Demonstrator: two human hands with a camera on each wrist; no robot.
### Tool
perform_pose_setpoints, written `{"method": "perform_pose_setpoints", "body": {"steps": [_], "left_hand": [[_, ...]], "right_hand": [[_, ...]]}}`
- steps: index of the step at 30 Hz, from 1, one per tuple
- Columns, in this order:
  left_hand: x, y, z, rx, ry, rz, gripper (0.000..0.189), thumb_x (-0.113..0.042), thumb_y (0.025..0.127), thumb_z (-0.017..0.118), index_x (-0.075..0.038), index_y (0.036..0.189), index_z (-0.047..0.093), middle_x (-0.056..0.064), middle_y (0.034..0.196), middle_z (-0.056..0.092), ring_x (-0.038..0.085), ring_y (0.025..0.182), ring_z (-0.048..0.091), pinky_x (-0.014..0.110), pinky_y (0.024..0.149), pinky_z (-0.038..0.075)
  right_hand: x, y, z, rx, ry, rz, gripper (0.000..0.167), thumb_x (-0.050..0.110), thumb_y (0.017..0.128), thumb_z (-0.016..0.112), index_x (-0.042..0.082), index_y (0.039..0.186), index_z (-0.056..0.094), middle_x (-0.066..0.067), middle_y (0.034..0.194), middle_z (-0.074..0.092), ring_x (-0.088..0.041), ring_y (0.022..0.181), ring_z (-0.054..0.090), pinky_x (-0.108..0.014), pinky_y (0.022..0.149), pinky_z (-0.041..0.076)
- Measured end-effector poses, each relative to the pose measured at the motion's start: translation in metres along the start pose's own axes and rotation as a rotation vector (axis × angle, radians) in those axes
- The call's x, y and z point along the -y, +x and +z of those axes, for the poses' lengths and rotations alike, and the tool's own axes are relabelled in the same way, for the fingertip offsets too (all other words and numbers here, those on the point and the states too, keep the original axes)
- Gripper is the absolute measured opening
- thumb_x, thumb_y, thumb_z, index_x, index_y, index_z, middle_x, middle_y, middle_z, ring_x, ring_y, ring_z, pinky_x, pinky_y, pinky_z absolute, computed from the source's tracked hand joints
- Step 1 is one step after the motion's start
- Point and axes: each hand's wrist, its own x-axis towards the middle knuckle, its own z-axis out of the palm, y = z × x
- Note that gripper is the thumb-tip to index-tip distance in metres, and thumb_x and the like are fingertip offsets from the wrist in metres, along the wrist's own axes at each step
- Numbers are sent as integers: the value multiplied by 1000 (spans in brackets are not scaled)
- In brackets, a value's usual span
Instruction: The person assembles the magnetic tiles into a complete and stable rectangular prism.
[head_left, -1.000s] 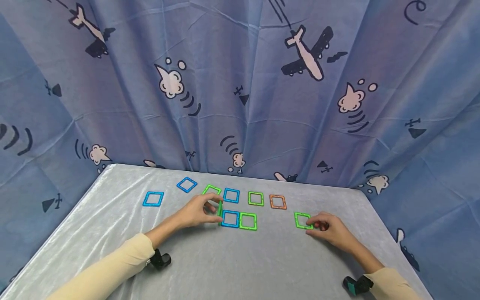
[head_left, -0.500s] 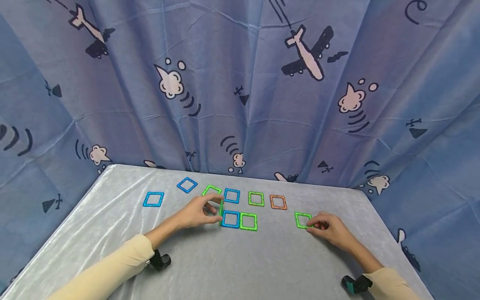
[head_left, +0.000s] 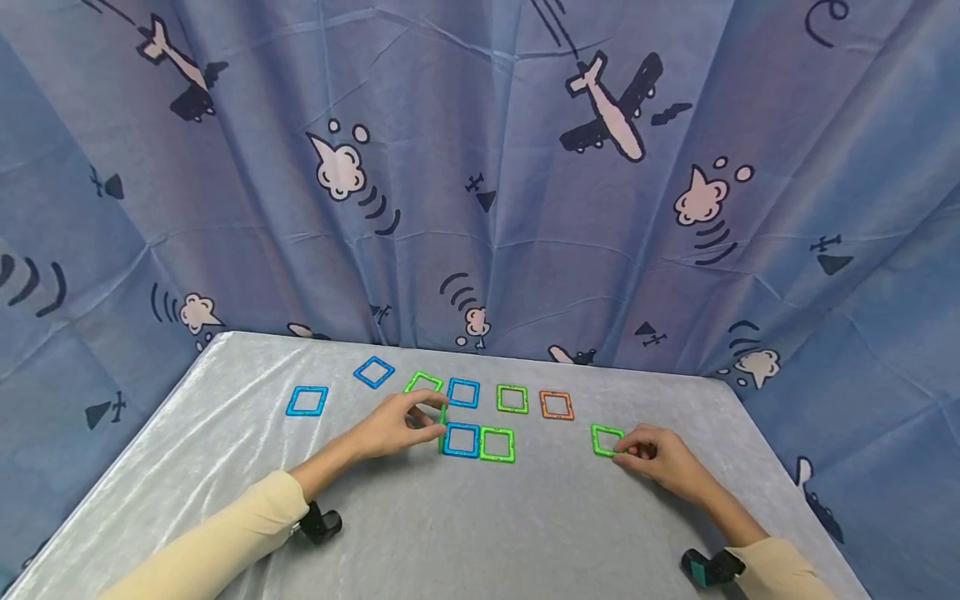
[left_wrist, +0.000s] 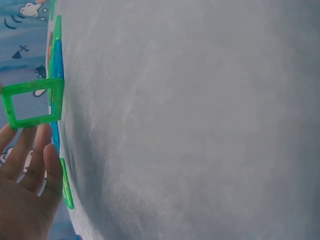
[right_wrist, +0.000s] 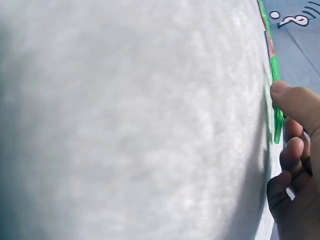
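In the head view, my left hand [head_left: 392,427] holds a green square magnetic tile upright between thumb and fingers. That upright tile [left_wrist: 33,84] appears as an open frame in the left wrist view. It stands at the left edge of a flat blue square tile [head_left: 461,454], whose right side meets a flat green tile [head_left: 497,458]. Far to the right, my right hand [head_left: 663,460] pinches the near right corner of another green tile [head_left: 596,440]. Its thumb lies on top of that tile [right_wrist: 274,70] in the right wrist view.
Behind lie a green tile [head_left: 425,374], a blue tile [head_left: 463,382], another green tile [head_left: 512,387] and an orange tile [head_left: 557,393]. Two blue tiles, one turned [head_left: 360,380] and one straight [head_left: 306,413], lie left. A patterned curtain [head_left: 480,208] hangs behind the grey cloth-covered table [head_left: 480,533].
The left thumb has shifted slightly up along the upright tile, which stands a little further right than before. The right fingers have closed on their tile, and it has slid slightly right.
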Motion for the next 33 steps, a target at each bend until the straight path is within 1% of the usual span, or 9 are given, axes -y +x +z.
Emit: {"method": "perform_pose_setpoints", "body": {"steps": [7, 10, 15, 17, 21, 28, 29, 33], "left_hand": [[0, 0, 0, -5, 4, -21, 46, -20, 98, 72, -1, 137, 58, 14, 129, 64, 16, 96, 68, 33, 79, 56], [0, 0, 0, -9, 3, -25, 48, -20, 97, 72, 0, 138, 57, 14, 128, 64, 17, 96, 69, 33, 78, 56], [0, 1, 1, -17, -9, -12, 48, -22, 97, 73, 1, 136, 57, 17, 127, 64, 20, 95, 69, 36, 78, 56], [0, 2, 2, -23, -12, -5, 46, -22, 97, 73, 1, 135, 57, 19, 126, 64, 20, 95, 69, 36, 78, 56], [0, 2, 1, -30, -11, 0, 47, -21, 97, 73, -1, 136, 56, 19, 126, 64, 20, 94, 69, 36, 78, 56], [-1, 1, 0, -15, -23, -3, 44, -23, 98, 72, -3, 135, 58, 17, 128, 63, 18, 95, 69, 35, 78, 56], [0, 0, 0, -15, -22, 1, 43, -23, 98, 71, -3, 135, 58, 17, 128, 63, 19, 96, 69, 35, 78, 56], [0, 0, 1, -19, -15, 6, 41, -24, 100, 69, -4, 135, 58, 17, 128, 63, 20, 97, 69, 35, 79, 56]], "right_hand": [[3, 3, 0, -12, 3, -22, 15, 0, 83, 83, 13, 87, 75, 8, 76, 56, -5, 64, 49, -23, 52, 41], [5, 4, 0, 3, 18, -18, 15, 0, 83, 82, 12, 88, 76, 8, 76, 56, -5, 65, 49, -24, 53, 41], [10, 8, 0, 27, 38, -24, 13, 0, 84, 82, 11, 89, 76, 8, 76, 56, -5, 65, 49, -24, 53, 42], [13, 12, 0, 24, 37, -39, 14, 0, 84, 82, 12, 89, 76, 8, 75, 56, -5, 65, 49, -24, 52, 42], [20, 19, -1, 21, 40, -58, 13, 2, 85, 81, 13, 90, 76, 8, 75, 56, -6, 64, 49, -24, 52, 41], [33, 33, -1, 32, 40, -72, 10, 6, 87, 81, 14, 92, 77, 6, 76, 57, -8, 64, 48, -25, 54, 41], [39, 36, -2, 32, 42, -73, 10, 5, 87, 81, 13, 91, 76, 5, 76, 57, -8, 64, 48, -25, 54, 41], [46, 47, 1, 44, 54, -72, 7, 7, 88, 81, 12, 91, 77, 4, 77, 57, -9, 65, 47, -25, 54, 40]]}}
